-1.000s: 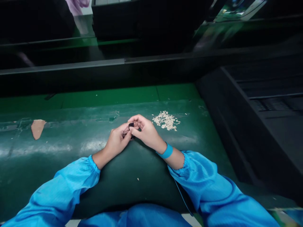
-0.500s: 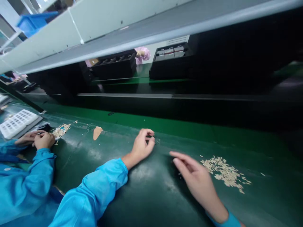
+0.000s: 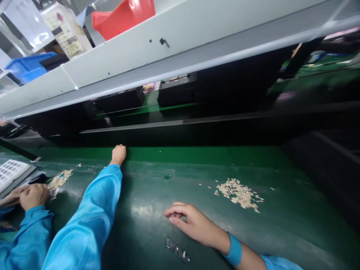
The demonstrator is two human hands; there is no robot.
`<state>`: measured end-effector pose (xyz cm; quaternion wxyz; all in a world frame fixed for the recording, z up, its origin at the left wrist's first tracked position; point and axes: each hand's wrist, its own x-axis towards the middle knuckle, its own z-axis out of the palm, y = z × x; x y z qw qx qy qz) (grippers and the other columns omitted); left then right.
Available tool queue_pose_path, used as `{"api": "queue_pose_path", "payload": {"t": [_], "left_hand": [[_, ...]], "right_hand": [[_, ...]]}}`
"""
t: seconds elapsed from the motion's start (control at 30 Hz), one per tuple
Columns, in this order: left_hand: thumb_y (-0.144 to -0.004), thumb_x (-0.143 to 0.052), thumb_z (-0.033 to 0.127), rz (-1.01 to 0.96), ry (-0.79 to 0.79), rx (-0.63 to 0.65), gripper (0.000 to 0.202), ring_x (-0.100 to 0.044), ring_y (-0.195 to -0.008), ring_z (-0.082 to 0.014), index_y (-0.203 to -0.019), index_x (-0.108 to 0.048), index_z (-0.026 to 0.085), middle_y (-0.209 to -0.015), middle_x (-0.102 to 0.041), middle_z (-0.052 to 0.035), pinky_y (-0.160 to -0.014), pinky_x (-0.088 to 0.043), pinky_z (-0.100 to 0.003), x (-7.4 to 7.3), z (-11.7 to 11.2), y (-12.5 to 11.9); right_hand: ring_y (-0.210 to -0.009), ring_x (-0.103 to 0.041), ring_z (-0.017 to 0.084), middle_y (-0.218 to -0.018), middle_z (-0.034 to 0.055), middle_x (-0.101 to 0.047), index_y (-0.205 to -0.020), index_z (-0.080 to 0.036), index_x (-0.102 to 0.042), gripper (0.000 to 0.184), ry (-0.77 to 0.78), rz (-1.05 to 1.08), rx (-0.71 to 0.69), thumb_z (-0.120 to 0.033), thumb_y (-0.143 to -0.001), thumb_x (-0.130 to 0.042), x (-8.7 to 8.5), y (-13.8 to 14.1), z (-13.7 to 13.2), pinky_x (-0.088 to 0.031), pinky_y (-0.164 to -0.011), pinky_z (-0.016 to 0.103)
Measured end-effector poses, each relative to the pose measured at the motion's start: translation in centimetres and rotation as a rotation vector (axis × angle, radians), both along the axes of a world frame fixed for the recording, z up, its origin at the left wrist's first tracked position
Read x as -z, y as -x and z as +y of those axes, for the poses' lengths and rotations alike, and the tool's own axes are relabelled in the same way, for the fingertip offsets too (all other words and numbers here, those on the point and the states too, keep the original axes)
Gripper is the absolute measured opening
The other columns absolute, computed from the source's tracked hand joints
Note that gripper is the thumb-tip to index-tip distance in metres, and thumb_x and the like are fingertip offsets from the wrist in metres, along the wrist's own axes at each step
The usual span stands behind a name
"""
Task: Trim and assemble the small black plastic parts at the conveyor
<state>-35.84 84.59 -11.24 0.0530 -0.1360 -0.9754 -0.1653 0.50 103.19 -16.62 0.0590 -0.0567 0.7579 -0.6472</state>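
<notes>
My left hand (image 3: 118, 154) reaches far across the green bench, back towards me. Its fingers are curled under, and what they hold, if anything, is hidden. Nearer to me, my right hand (image 3: 188, 220) hovers over the bench with loosely bent fingers, a gap showing between them and the thumb, nothing visible inside. Just below it lies a narrow black part with small light patches (image 3: 177, 250), perhaps a circuit board. To the right of that hand spreads a loose pile of small pale pieces (image 3: 238, 193).
A co-worker's hands (image 3: 33, 195) work at the left beside another pale pile (image 3: 59, 180) and a white tray (image 3: 12, 172). Over the bench runs a grey shelf (image 3: 197, 33) carrying a red bin (image 3: 123, 18) and a blue bin (image 3: 29, 67). A dark box-like shape (image 3: 323, 176) stands right.
My left hand has stretched away and to the left, its fingers now hidden. My right hand has bent its fingers. The black part shows plainly; the orange-brown piece is out of sight. The view has shifted.
</notes>
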Motion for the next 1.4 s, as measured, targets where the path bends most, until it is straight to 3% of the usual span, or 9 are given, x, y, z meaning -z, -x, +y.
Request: {"api": "queue_pose_path", "payload": {"t": [0.17,0.27,0.37,0.43,0.5,0.67,0.87,1.13,1.4], "left_hand": [[-0.095,-0.053,0.025,-0.053,-0.187,0.142,0.021,-0.069,-0.113,-0.0330,-0.101,-0.069,0.013,-0.107,-0.074,-0.0170,-0.099,-0.053,-0.047,1.3,4.9,-5.2],[-0.100,-0.042,0.039,-0.223,-0.380,0.299,0.031,-0.076,-0.088,-0.0232,-0.108,-0.061,0.016,-0.093,-0.076,-0.0102,-0.079,-0.061,-0.035,3.5,8.0,-12.0],[-0.096,-0.051,0.058,-0.752,-0.810,0.456,0.041,-0.076,-0.073,-0.0205,-0.106,-0.053,0.018,-0.093,-0.076,-0.0098,-0.061,-0.062,-0.032,5.5,9.8,-19.6],[-0.089,-0.062,0.062,-1.022,-0.950,0.454,0.049,-0.076,-0.072,-0.0210,-0.109,-0.054,0.018,-0.089,-0.076,-0.0092,-0.059,-0.062,-0.032,6.1,10.6,-23.1],[-0.085,-0.070,0.059,-1.118,-1.022,0.452,0.055,-0.077,-0.078,-0.0219,-0.117,-0.055,0.017,-0.091,-0.077,-0.0095,-0.065,-0.064,-0.034,6.3,10.9,-24.8],[-0.085,-0.072,0.045,-1.011,-0.981,0.545,0.044,-0.076,-0.077,-0.0195,-0.115,-0.063,0.014,-0.091,-0.077,-0.0079,-0.075,-0.063,-0.033,6.2,10.7,-25.3],[-0.089,-0.062,0.029,-0.741,-0.754,0.639,0.019,-0.062,-0.062,-0.0107,-0.103,-0.065,0.017,-0.070,-0.066,0.0026,-0.060,-0.047,-0.020,6.6,10.2,-25.9],[-0.092,-0.056,0.028,-0.638,-0.658,0.666,0.013,-0.034,-0.053,-0.0081,-0.096,-0.063,0.017,-0.058,-0.040,0.0093,-0.053,-0.028,-0.021,6.4,10.0,-26.0],[-0.093,-0.053,0.025,-0.586,-0.638,0.706,0.010,-0.035,-0.052,-0.0077,-0.092,-0.060,0.018,-0.057,-0.041,0.0098,-0.053,-0.029,-0.020,5.8,10.1,-26.0]], "right_hand": [[-0.089,-0.071,0.018,-0.105,0.0081,-0.075,-0.107,-0.019,-0.076,0.027,0.212,-0.020,0.114,-0.038,-0.091,-0.066,0.9,1.5,0.9,-0.056,-0.083,0.031],[-0.084,-0.071,0.019,-0.094,0.0069,-0.076,-0.101,-0.019,-0.072,0.027,0.211,0.020,0.500,-0.043,-0.090,-0.066,2.0,2.4,2.7,-0.058,-0.080,0.034],[-0.090,-0.072,0.021,-0.096,0.0080,-0.075,-0.099,-0.021,-0.067,0.025,0.178,0.078,0.796,-0.044,-0.092,-0.062,2.4,2.4,4.2,-0.059,-0.082,0.036],[-0.097,-0.072,0.021,-0.106,0.0094,-0.075,-0.105,-0.022,-0.066,0.025,0.178,0.112,0.855,-0.043,-0.093,-0.062,2.3,2.3,4.5,-0.060,-0.086,0.037],[-0.101,-0.072,0.022,-0.112,0.0098,-0.075,-0.110,-0.023,-0.066,0.028,0.198,0.115,0.834,-0.044,-0.093,-0.062,2.3,2.1,4.5,-0.061,-0.087,0.038],[-0.100,-0.074,0.022,-0.117,0.0091,-0.076,-0.113,-0.023,-0.070,0.032,0.265,0.045,0.766,-0.046,-0.092,-0.064,2.1,1.7,4.3,-0.065,-0.079,0.036],[-0.104,-0.074,0.022,-0.116,0.0076,-0.078,-0.113,-0.022,-0.074,0.027,0.199,0.058,0.720,-0.035,-0.091,-0.067,1.3,1.3,4.3,-0.062,-0.094,0.041],[-0.098,-0.075,0.021,-0.117,0.0043,-0.078,-0.116,-0.025,-0.076,0.027,0.087,0.059,0.668,-0.028,-0.092,-0.063,1.2,1.0,4.3,-0.061,-0.092,0.043],[-0.101,-0.074,0.021,-0.119,0.0046,-0.078,-0.112,-0.025,-0.076,0.024,0.096,0.056,0.678,-0.029,-0.092,-0.063,1.2,1.0,4.3,-0.061,-0.094,0.043]]}}
